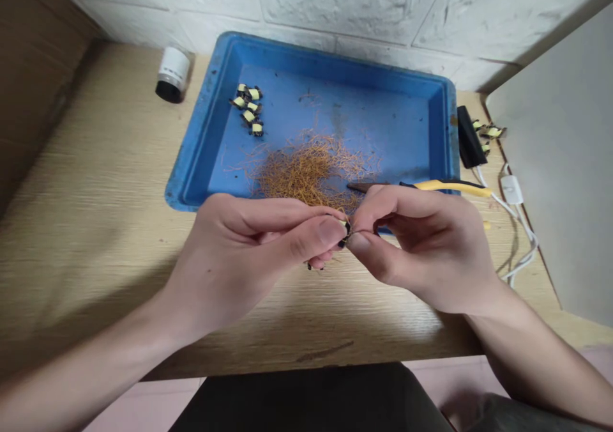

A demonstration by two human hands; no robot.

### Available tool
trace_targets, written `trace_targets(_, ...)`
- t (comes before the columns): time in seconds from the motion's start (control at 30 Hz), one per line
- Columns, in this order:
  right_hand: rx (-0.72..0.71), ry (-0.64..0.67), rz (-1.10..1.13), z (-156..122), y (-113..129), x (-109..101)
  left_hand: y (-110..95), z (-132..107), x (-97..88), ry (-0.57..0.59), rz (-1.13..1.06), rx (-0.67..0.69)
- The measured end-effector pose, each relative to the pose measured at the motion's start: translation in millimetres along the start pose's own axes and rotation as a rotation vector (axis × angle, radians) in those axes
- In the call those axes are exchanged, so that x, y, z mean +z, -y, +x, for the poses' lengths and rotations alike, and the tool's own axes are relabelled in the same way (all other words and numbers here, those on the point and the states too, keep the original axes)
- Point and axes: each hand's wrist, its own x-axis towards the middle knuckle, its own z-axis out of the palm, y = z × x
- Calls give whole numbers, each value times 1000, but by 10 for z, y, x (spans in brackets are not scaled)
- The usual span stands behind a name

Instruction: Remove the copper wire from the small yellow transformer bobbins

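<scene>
the left hand (234, 253) pinches a small yellow-and-black wound coil (347, 227) between thumb and forefinger, just in front of the near rim of the blue tray (191, 199). its exposed end pokes out past the left thumb, facing right, directly beside the right fingertips (359, 243). the right hand's (431, 246) thumb and forefinger are closed together there, seemingly on a thin wire lead. both hands are equally near; the thumb covers too much to tell the coil's long axis.
</scene>
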Motion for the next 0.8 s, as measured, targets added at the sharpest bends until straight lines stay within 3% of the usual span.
trace_targets(0.33, 38, -61, -17, 19, 15, 55, -37, 47, 28, -40, 63, 29)
trace_targets(0.57, 148, -125, 157, 53, 55, 70, 51, 88, -15, 4, 77, 62)
trace_targets(0.63, 167, -148, 219, 61, 69, 70, 96, 112, -31, -103, 70, 143)
trace_targets(0.77, 220, -137, 385, 66, 98, 58, 151, 153, -155, -519, 316, 551)
trace_targets(0.8, 231, -130, 422, 66, 103, 53, 168, 152, -204, -478, 377, 583)
